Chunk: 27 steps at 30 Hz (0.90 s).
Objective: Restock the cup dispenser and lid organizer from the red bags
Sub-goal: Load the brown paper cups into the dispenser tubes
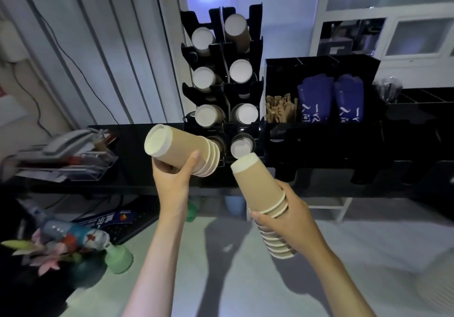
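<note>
Gripping a short stack of brown paper cups (181, 151), the left hand (172, 176) holds it tilted just before the black cup dispenser (221, 83) on the table (137, 142). The right hand (292, 216) is clamped around a longer cup stack (262, 201), its top near the dispenser's lowest right slot.

White characters are showing on the two blue bags (315, 100) standing in the black organizer (319, 66), but they are too blurred to read. A blue leaflet (115, 218) near the table's left edge is carrying white characters, equally illegible. The cups are showing no print.
</note>
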Tool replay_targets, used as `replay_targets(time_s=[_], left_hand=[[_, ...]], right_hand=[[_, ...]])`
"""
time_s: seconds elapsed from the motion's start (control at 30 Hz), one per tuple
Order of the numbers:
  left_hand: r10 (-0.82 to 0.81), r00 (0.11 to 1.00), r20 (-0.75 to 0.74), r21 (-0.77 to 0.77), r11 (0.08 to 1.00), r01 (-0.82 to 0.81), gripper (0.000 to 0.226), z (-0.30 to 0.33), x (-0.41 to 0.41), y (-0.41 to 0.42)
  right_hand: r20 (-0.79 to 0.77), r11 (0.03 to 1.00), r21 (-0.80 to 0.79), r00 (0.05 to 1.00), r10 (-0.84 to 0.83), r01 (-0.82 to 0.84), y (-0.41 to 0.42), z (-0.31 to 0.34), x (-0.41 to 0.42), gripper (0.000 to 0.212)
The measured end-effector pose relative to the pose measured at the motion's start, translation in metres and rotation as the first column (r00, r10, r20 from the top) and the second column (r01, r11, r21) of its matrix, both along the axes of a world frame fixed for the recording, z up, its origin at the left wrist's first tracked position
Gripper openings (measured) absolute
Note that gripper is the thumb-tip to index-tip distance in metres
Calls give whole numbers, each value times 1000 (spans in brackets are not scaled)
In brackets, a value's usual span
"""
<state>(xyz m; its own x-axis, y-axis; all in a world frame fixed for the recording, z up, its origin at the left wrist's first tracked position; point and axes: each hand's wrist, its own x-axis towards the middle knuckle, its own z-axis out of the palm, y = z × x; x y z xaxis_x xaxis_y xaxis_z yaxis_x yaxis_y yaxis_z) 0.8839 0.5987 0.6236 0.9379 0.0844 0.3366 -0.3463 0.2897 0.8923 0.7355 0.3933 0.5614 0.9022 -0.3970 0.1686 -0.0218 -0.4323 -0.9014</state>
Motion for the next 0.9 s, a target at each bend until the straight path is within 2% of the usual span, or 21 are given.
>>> replay_targets(time_s=[0.1,0.27,0.5,0.67,0.8,0.9], left_hand=[[24,995,96,120,992,-36,79,2,11,1],[13,971,239,320,943,-91,107,-2,28,-1],[-48,963,264,413,908,-67,92,-15,53,-7],[-38,949,313,572,805,-157,85,-24,61,-17],[5,924,383,645,714,-271,91,-27,61,-23],[41,929,369,642,711,-286,86,-27,61,-27]], right_hand=[[19,999,17,999,-44,44,-3,5,1,73],[45,994,63,994,-96,93,-2,12,7,73],[52,991,66,992,-118,115,-6,15,19,73],[49,991,65,991,-124,120,-11,15,31,77],[46,990,63,991,-129,126,-15,15,40,77],[49,988,65,989,-142,139,-19,13,46,77]])
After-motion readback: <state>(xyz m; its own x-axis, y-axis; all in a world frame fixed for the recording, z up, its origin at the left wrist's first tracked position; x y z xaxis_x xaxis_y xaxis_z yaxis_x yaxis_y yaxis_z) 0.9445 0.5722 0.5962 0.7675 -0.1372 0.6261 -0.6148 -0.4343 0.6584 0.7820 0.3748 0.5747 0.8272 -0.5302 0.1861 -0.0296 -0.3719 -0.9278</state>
